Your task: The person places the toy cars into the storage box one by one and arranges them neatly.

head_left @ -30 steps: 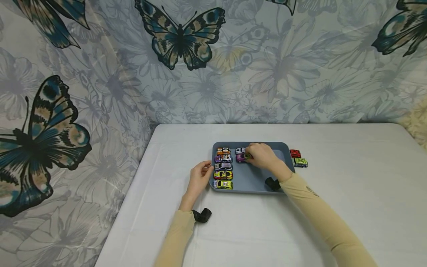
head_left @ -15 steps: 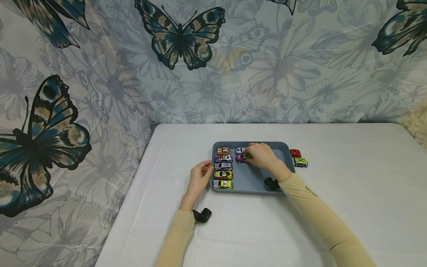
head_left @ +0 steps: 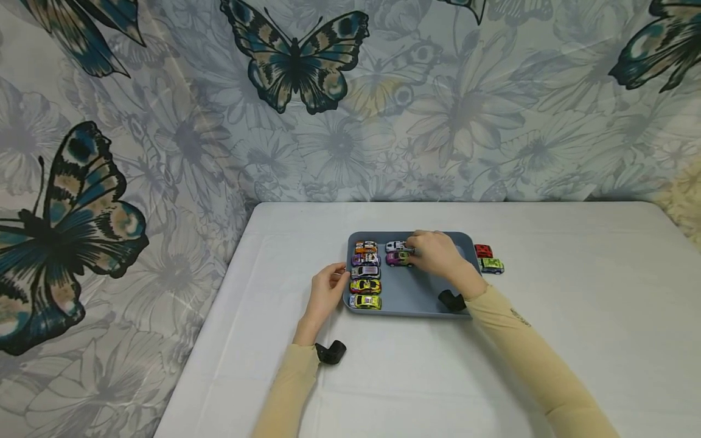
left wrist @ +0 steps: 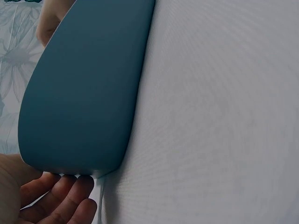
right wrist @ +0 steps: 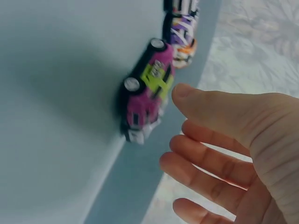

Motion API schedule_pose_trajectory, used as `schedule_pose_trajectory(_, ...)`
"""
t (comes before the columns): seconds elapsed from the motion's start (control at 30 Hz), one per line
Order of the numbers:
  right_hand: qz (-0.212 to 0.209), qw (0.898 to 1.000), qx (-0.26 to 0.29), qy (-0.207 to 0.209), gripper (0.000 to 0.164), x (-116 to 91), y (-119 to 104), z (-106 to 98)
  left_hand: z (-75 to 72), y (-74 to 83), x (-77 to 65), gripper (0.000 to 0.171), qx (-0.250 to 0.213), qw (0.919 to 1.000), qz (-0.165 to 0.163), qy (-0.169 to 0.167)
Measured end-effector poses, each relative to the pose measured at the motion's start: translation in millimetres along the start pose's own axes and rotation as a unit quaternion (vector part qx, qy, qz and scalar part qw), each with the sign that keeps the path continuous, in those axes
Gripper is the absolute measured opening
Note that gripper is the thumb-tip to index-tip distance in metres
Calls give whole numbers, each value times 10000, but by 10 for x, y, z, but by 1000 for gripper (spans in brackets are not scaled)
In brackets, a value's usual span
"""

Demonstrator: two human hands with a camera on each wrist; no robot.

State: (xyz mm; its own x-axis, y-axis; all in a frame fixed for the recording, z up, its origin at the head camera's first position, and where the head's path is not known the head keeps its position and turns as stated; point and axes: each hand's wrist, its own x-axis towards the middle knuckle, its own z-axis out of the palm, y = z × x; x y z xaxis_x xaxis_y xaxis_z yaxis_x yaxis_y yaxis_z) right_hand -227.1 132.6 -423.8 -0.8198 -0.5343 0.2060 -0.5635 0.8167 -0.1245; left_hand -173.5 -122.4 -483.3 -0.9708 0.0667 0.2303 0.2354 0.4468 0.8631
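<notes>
My right hand (head_left: pixel 438 254) hovers just right of a purple toy car (head_left: pixel 397 259) in the grey tray (head_left: pixel 418 289). In the right wrist view its thumb (right wrist: pixel 205 100) and fingers are spread apart from the purple-and-green car (right wrist: pixel 149 88), with nothing between them. A white toy car (head_left: pixel 397 246) stands directly behind the purple one. At the tray's left end is my left hand (head_left: pixel 327 293). Its loosely bent fingertips (left wrist: pixel 81 184) touch the outside of the tray's end wall in the left wrist view; the thumb tip is hard to make out.
Several toy cars, including a yellow one (head_left: pixel 366 286), line the tray's left side in a column. On the white tablecloth (head_left: pixel 575 292), right of the tray, stand a red car (head_left: pixel 484 250) and a green car (head_left: pixel 491 266). A patterned wall (head_left: pixel 350 158) rises behind the table.
My right hand has let go of the purple car and drawn slightly right and back, showing more of both cars there. The left hand stays at the tray's end.
</notes>
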Motion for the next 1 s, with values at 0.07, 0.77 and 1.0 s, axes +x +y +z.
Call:
schedule_pose_trajectory(0.07, 31, 10000, 50, 39, 26, -36, 22, -51, -1, 3, -1, 27, 27, 10000, -11, 7)
schedule_pose_trajectory(0.77, 365, 9982, -67, 462, 26, -668, 451, -400, 13, -12, 0, 27, 30, 9999, -127, -18)
schedule_pose_trajectory(1.0, 527, 9966, 13, 627, 24, -860, 606, -452, 21, -21, -1, 26, 46, 10000, -74, 21)
